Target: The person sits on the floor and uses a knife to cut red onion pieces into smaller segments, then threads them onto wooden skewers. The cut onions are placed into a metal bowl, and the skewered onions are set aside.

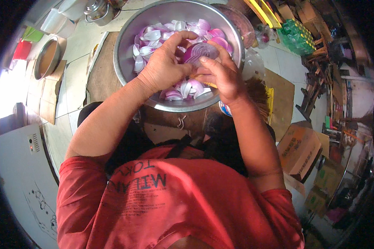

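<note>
A large metal basin (177, 105) stands before me, with many pieces of cut red onion (151, 35) in it. Above its middle, a red onion with a cut face showing its rings (204, 52) is between my hands. My left hand (171, 59) has its thumb and fingers at the onion's left side; the fingertips are partly hidden behind it. My right hand (221, 70) grips the onion from the right, thumb on the cut face. A yellow-orange thing (210, 84), perhaps a knife handle, shows beneath the right fingers; the rest of it is hidden.
A metal bowl (56, 59) rests on cardboard at the left, near a lidded metal pot (101, 14) and plastic tubs (57, 23). Right of the basin are a brush or broom (257, 93), a cardboard box (300, 151) and green bottles (296, 37). A white appliance (21, 174) stands at lower left.
</note>
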The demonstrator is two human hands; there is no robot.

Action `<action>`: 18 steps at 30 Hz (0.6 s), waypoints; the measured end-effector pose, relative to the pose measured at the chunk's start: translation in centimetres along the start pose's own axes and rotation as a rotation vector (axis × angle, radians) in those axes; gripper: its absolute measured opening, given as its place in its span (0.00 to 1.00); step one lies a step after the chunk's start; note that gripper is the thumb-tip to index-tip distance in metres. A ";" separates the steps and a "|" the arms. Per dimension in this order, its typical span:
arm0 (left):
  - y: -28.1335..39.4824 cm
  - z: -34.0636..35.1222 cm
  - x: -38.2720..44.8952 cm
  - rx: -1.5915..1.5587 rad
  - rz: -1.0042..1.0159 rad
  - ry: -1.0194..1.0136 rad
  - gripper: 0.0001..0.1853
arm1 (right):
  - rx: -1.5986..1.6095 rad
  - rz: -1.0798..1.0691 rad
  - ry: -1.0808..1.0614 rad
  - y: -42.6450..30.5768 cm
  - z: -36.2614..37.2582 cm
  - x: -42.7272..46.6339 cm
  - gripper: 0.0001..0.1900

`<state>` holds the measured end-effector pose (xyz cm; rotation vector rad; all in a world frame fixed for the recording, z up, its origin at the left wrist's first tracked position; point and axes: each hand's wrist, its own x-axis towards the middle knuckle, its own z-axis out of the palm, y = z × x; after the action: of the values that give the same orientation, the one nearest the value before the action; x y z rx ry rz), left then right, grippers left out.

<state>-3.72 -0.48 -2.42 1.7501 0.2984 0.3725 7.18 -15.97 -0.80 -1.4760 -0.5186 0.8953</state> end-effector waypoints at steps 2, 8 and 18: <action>-0.7 0.2 0.1 0.225 0.178 0.032 0.37 | -0.001 -0.028 -0.005 0.5 -0.1 0.1 0.37; -0.1 0.5 -0.5 0.431 0.286 0.032 0.35 | 0.026 -0.091 -0.031 0.8 0.1 -0.2 0.34; 0.2 0.9 -0.4 0.396 0.164 -0.020 0.34 | -0.036 -0.062 0.005 1.0 0.0 0.0 0.33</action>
<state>-3.75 -1.48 -2.40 2.1745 0.2243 0.4344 6.92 -16.11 -1.73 -1.4866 -0.5762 0.8367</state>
